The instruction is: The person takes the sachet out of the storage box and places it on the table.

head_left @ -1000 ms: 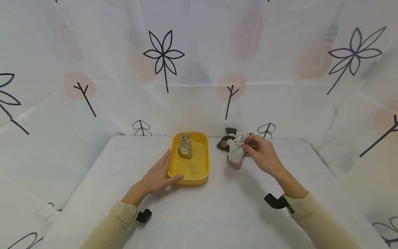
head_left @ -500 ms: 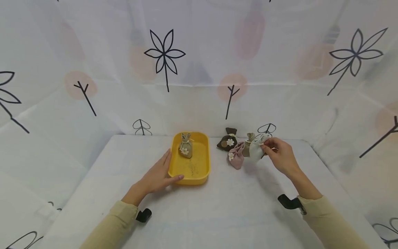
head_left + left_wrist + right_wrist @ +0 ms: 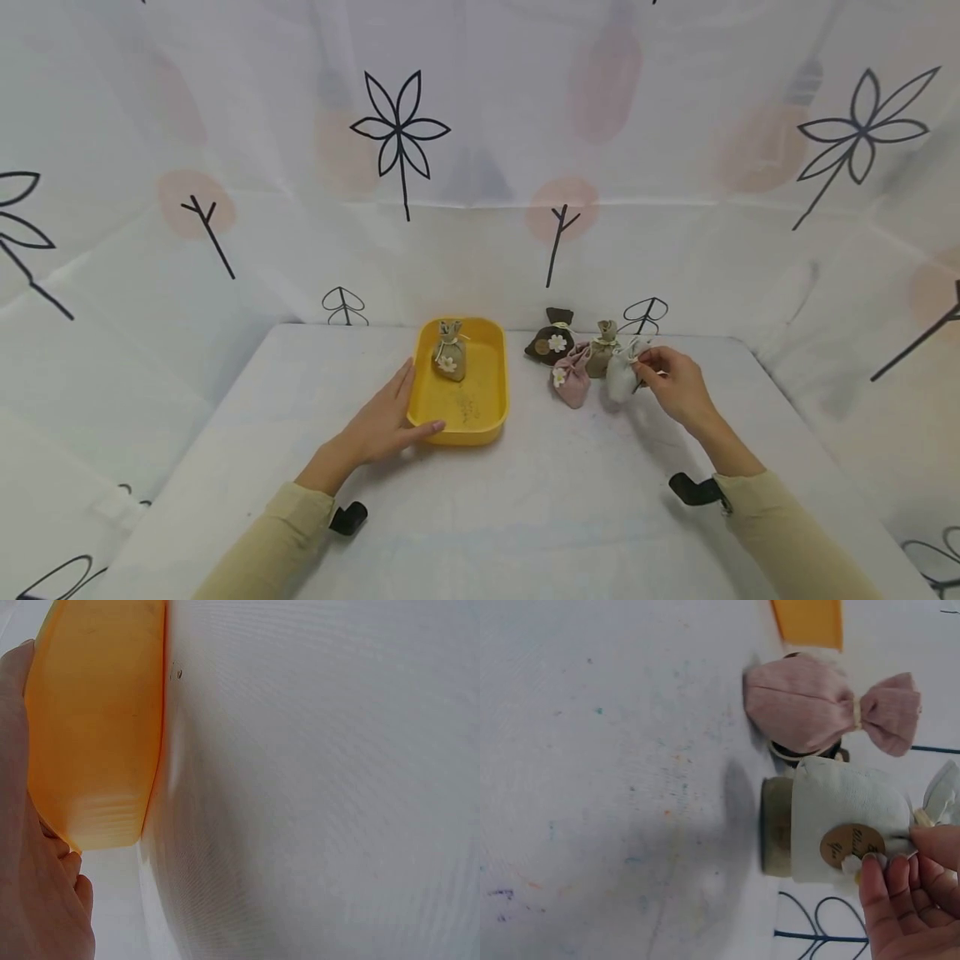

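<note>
My right hand [image 3: 677, 386] pinches a pale mint-white drawstring pouch [image 3: 621, 377] by its gathered neck. In the right wrist view this pouch [image 3: 840, 802] shows a round brown label, and it appears just off the table. Beside it sit a pink pouch [image 3: 573, 382], a tan pouch [image 3: 601, 357] and a dark brown pouch [image 3: 546, 343]. My left hand [image 3: 377, 422] rests against a yellow tray [image 3: 495, 433], fingers straight along its left side and thumb across the near rim. Inside the tray, toward the back left, is another tan pouch [image 3: 452, 360] with a white flower.
A white cloth covers the table [image 3: 480, 517]. Behind it hangs a white backdrop [image 3: 480, 258] printed with line-drawn flowers and twigs. The pouches stand close together to the right of the tray, near the table's back edge.
The pale pouch has moved right in my right hand, from in front of the pink pouch to beside the tan one, and has then dipped slightly. The left hand and tray stay put.
</note>
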Available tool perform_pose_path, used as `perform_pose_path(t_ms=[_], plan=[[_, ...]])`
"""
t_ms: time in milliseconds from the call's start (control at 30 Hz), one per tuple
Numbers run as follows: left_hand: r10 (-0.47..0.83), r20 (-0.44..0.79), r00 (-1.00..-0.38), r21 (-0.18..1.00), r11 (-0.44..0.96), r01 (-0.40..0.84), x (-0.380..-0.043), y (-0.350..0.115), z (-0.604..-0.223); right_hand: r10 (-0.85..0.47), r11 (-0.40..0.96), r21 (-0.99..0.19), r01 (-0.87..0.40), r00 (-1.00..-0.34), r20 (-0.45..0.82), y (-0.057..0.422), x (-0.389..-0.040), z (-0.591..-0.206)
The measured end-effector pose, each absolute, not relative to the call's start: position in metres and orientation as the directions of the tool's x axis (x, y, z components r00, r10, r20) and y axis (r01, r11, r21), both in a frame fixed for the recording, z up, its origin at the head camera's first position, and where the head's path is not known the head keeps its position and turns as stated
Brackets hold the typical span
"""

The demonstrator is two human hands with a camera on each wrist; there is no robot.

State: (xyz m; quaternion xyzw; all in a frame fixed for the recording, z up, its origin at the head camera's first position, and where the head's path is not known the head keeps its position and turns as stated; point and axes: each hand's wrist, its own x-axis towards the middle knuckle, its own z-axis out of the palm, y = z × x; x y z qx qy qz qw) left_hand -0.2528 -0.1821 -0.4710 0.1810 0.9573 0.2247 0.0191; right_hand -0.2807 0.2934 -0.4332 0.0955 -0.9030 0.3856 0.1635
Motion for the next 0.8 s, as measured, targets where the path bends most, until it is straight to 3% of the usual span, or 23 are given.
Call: perform_pose_path(t_ms=[333,800], plan=[[0.350,0.038,-0.936,0.457,0.827,0.328,-0.250,-0.179,-0.473,-0.083,0.691,-0.677,-0.252,-0.959,0.272,0.288,-0.286,-0.451],[0.343,0.024,-0.939,0.444,0.838,0.317,-0.249,-0.183,-0.469,-0.083,0.708,-0.666,-0.235,-0.964,0.252,0.287,-0.285,-0.449]])
